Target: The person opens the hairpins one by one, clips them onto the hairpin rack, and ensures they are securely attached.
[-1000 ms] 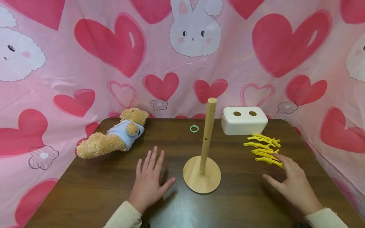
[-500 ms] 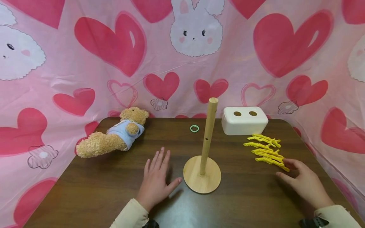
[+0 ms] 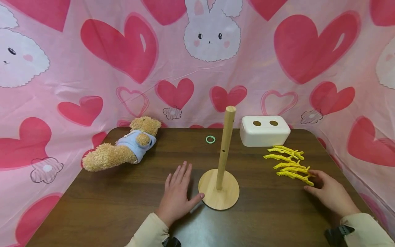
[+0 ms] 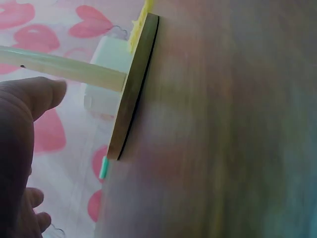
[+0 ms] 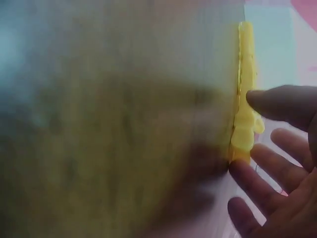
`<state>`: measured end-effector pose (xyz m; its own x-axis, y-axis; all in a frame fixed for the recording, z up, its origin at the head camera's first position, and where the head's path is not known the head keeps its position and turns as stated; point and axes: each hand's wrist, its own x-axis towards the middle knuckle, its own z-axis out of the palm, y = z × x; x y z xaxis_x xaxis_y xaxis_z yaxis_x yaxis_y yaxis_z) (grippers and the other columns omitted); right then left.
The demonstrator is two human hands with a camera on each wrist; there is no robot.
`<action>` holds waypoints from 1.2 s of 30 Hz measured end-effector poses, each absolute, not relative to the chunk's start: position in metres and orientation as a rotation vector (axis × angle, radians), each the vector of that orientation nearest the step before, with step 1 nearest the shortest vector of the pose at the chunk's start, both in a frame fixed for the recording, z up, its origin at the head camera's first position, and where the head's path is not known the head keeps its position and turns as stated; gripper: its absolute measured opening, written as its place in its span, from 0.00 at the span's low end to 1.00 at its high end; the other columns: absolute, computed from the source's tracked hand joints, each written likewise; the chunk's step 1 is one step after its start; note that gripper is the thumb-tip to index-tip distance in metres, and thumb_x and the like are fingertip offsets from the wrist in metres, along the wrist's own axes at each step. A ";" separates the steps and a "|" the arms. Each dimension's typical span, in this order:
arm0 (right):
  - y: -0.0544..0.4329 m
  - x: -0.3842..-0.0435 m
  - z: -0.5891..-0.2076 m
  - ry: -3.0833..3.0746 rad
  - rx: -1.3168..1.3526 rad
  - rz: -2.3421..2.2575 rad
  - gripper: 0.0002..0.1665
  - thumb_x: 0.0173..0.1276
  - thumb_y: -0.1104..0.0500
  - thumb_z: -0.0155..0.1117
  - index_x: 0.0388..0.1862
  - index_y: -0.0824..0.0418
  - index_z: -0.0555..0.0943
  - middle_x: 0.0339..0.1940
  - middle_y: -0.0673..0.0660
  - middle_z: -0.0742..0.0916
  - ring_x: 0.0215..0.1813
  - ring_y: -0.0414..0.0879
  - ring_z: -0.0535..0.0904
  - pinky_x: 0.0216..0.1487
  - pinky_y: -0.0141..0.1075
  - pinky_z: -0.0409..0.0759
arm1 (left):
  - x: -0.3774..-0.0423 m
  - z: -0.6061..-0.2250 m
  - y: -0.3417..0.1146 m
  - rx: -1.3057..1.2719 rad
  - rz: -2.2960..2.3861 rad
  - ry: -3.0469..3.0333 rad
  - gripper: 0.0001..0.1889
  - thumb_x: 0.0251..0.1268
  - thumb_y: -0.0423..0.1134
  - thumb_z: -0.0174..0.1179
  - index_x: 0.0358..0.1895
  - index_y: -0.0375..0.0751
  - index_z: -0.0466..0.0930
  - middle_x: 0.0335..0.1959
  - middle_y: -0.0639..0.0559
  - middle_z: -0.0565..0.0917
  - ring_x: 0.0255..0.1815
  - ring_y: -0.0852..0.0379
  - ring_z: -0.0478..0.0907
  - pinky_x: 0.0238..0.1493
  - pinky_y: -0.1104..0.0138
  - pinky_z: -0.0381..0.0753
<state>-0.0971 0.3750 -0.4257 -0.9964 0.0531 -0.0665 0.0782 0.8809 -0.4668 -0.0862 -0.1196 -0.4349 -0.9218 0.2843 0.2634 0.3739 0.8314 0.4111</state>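
Beside a wooden stand (image 3: 227, 151), my left hand (image 3: 177, 197) has its fingers extended and thumb spread. In the head view its thumb tip meets the edge of the round base (image 3: 206, 185); whether it touches is unclear. Several jagged yellow pieces, like long hair clips (image 3: 290, 174), lie in a fanned row on the right of the table. My right hand (image 3: 331, 193) is at the near end of that row, thumb and fingers around the end of the nearest clip (image 5: 245, 94). In the right wrist view the fingers are spread, not pinching it; contact is hard to tell.
A white box (image 3: 264, 133) with two round holes in its top stands at the back right. A small green ring (image 3: 210, 139) lies at the back middle. On the left a teddy bear (image 3: 135, 145) in a blue top lies by the cloth backdrop.
My left hand has slid right toward the stand's base. My right hand has moved right and its fingers have drawn closer to the nearest clip's end. A few clips have shifted slightly.
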 end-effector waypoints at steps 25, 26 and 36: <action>0.374 -0.094 -0.426 2.946 0.041 -0.782 0.39 0.58 0.51 0.78 0.58 0.75 0.74 0.40 0.59 0.84 0.35 0.45 0.76 0.33 0.36 0.73 | -0.094 -0.455 -0.100 -0.629 -0.938 -2.984 0.54 0.54 0.66 0.68 0.79 0.40 0.58 0.78 0.44 0.62 0.78 0.41 0.56 0.72 0.37 0.48; 0.374 -0.094 -0.426 2.945 0.051 -0.779 0.39 0.58 0.50 0.78 0.58 0.74 0.74 0.39 0.59 0.84 0.35 0.46 0.75 0.33 0.35 0.73 | -0.095 -0.456 -0.100 -0.632 -0.927 -2.990 0.54 0.53 0.67 0.68 0.78 0.39 0.59 0.78 0.44 0.63 0.78 0.41 0.56 0.72 0.37 0.48; 0.368 -0.084 -0.429 3.111 0.014 -0.884 0.32 0.58 0.55 0.79 0.55 0.72 0.77 0.47 0.71 0.86 0.39 0.41 0.84 0.35 0.27 0.77 | -0.095 -0.456 -0.100 -0.634 -0.914 -3.030 0.53 0.51 0.66 0.71 0.76 0.38 0.64 0.75 0.45 0.67 0.78 0.41 0.56 0.72 0.37 0.48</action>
<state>-0.0841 0.3685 -0.4293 -0.9956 0.0339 0.0868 -0.0168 0.8507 -0.5253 -0.0952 -0.1003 -0.4562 -0.9192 0.3927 0.0305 0.3441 0.7628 0.5475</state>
